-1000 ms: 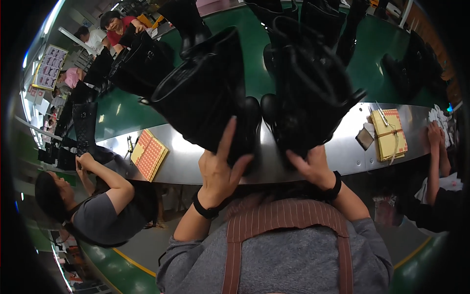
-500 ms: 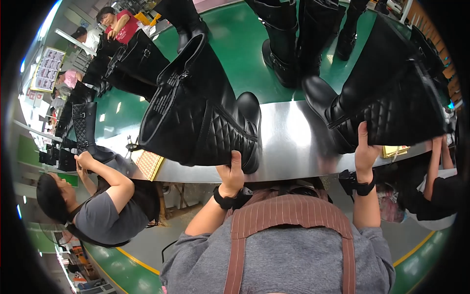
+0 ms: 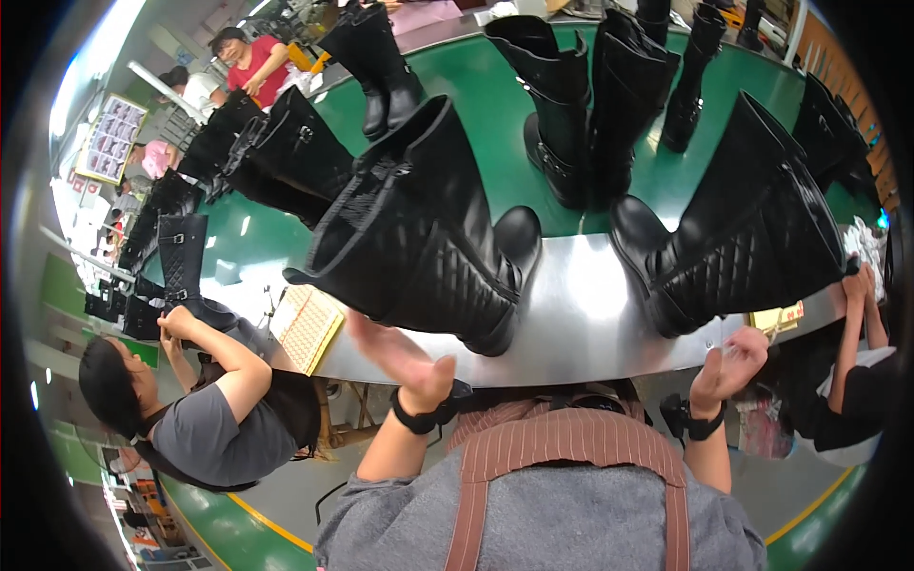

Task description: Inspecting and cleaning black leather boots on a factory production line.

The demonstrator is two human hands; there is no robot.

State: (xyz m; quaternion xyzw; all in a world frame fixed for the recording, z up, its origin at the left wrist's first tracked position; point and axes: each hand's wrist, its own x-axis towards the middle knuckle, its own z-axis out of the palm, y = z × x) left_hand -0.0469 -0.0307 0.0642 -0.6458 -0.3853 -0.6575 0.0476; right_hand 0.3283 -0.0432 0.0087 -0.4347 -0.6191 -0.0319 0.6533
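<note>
Two tall black boots with quilted sides stand on the metal edge of the table before me, their wide shafts leaning outward. My left hand (image 3: 400, 357) is just in front of the left boot (image 3: 419, 238), palm turned and fingers stretched, blurred by motion. It appears apart from the boot and empty. Below the right boot (image 3: 733, 228), my right hand (image 3: 731, 366) is raised with its fingers apart, a little blurred. Nothing is in it. Both boots stand unsupported by my hands, toes pointing toward the table's middle.
Several more black boots (image 3: 562, 124) stand across the green table (image 3: 466, 114). A yellow patterned pad (image 3: 309, 328) lies at the left by the metal edge (image 3: 562, 324). One co-worker (image 3: 219, 400) sits at my left, another person's arms (image 3: 862, 305) reach in at right.
Both hands have let go of the boots and drawn back toward me, fingers opening. The boots now stand by themselves. The whole view has shifted slightly.
</note>
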